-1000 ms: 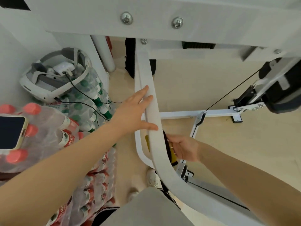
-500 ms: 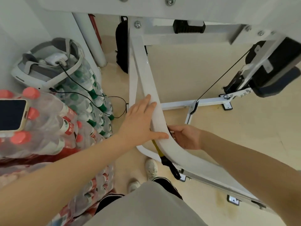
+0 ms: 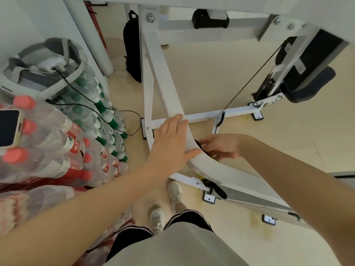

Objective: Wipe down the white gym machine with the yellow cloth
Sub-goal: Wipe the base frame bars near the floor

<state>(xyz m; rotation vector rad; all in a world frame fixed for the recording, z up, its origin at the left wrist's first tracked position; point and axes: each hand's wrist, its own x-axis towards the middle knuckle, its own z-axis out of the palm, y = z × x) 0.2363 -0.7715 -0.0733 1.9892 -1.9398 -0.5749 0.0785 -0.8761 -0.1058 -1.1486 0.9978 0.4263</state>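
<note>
The white painted metal gym machine (image 3: 167,87) has a flat, smooth bar that runs down from a bolted top plate and bends in a wide curve toward the lower right. The left hand (image 3: 171,143) rests flat on the curved part of this bar, its fingers (image 3: 177,120) straight and close together along the metal, the thumb (image 3: 192,151) spread across the bar's face. The right hand (image 3: 221,145) is just on the other side of the curve, against the bar's edge. Its fingers are bent and pinch something dark there; only a very small yellow spot shows below them, so I cannot tell if this is the yellow cloth. A yellow and black piece (image 3: 208,184) also shows under the bar, near the lower bracket, too hidden to name.

A thin black cable (image 3: 249,81) goes diagonally from the white cross tube (image 3: 203,117) up to a black padded part (image 3: 307,70) at the right. At the left stand shrink-wrapped packs of clear plastic bottles with red caps (image 3: 48,143) and with green caps (image 3: 96,104). A phone with a dark screen (image 3: 8,128) lies on the red-capped pack, and a white and grey headset (image 3: 38,68) with a black wire sits on the green-capped one. 2 white sneakers (image 3: 173,191) stand on the glossy beige floor (image 3: 211,66).
</note>
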